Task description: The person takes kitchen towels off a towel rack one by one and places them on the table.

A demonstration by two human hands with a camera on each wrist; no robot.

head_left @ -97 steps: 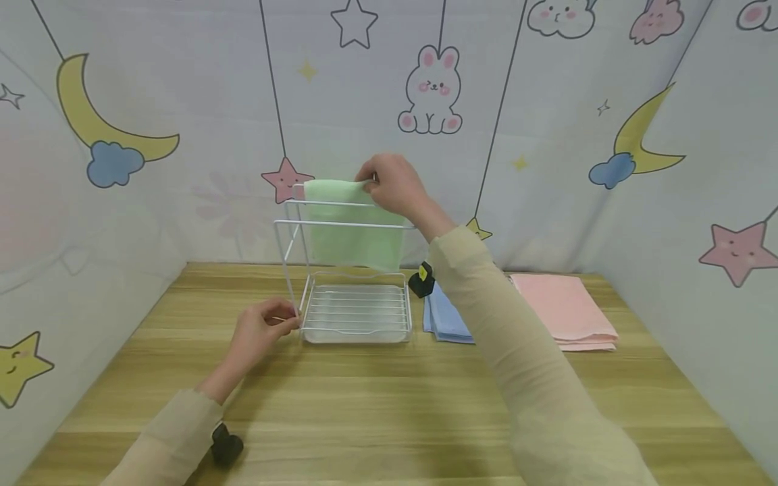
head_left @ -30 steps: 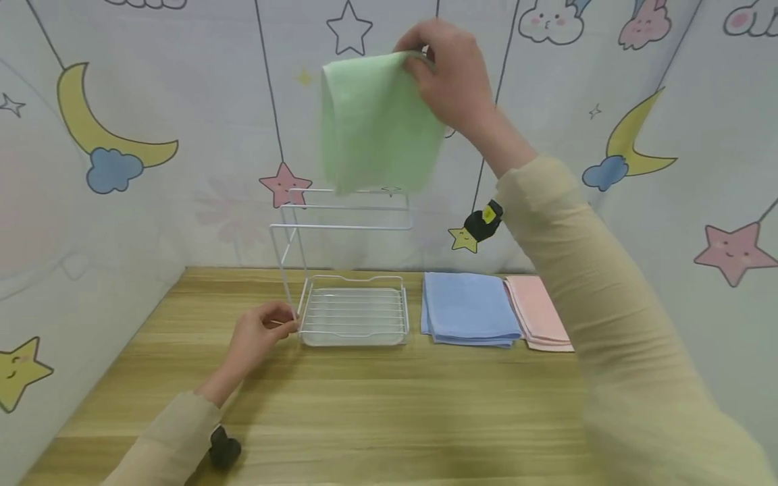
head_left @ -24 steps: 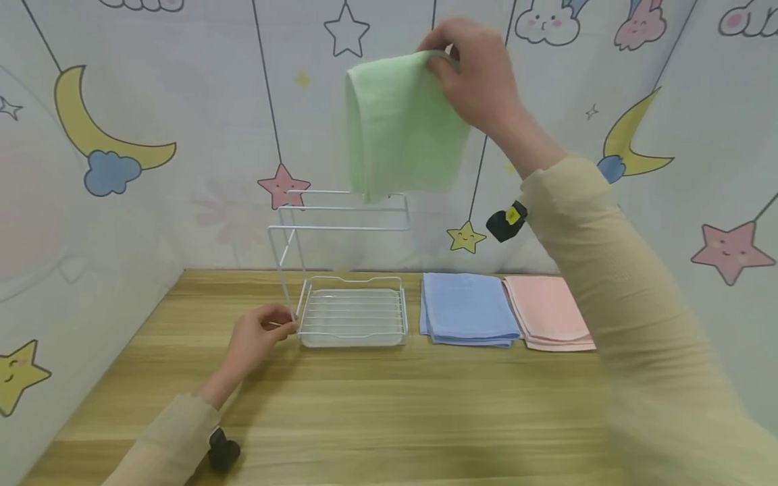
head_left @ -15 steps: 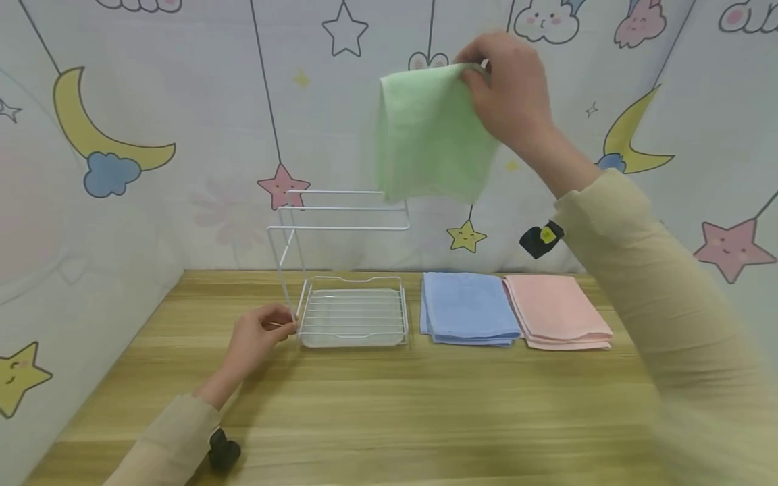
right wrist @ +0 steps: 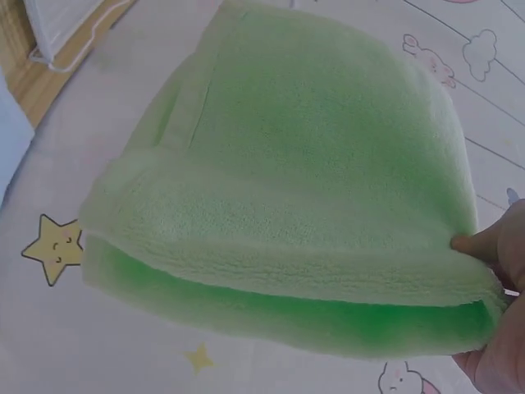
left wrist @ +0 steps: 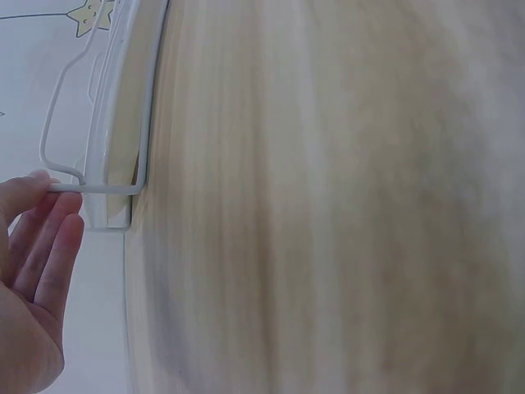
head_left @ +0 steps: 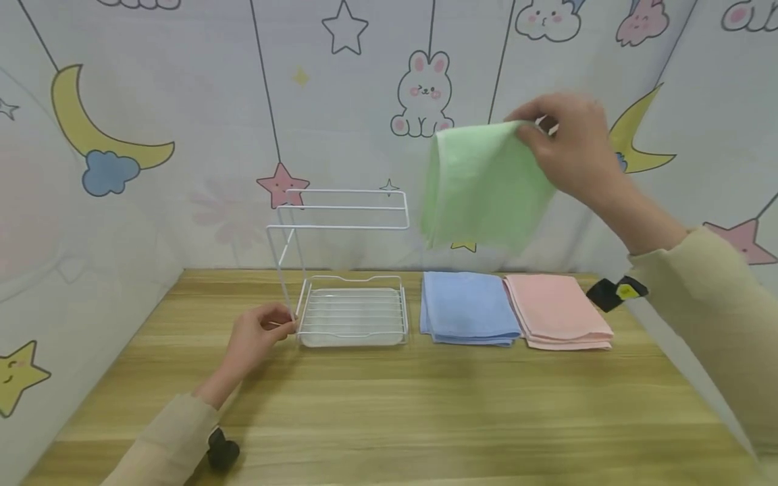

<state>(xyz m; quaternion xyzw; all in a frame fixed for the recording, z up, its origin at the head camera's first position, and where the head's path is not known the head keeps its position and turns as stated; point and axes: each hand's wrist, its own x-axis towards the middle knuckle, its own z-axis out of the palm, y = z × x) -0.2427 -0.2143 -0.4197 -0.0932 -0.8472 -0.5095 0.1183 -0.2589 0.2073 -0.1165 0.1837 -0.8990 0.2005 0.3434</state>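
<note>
A folded green towel [head_left: 486, 185] hangs in the air above the blue and pink cloths, its top right corner pinched by my right hand [head_left: 574, 152]. In the right wrist view the towel [right wrist: 303, 148] fills most of the picture, with its fold parted a little. My left hand [head_left: 258, 337] pinches the lower left corner of a white wire rack [head_left: 340, 228]. Up close in the left wrist view, thumb and fingers of the left hand [left wrist: 37, 271] hold the rack's bent wire [left wrist: 98, 190]. A clear tray [head_left: 352, 341] sits in the rack's base.
A folded blue towel [head_left: 468, 307] lies right of the rack on the wooden table [head_left: 377, 418]. Beside it is a folded pink towel [head_left: 559, 310]. A cloth backdrop [head_left: 213, 101] with cartoon prints stands behind and at both sides.
My right hand has lifted the green towel off the rack's top bars, carried it rightward, and lowered it somewhat. The left hand has stayed on the rack.
</note>
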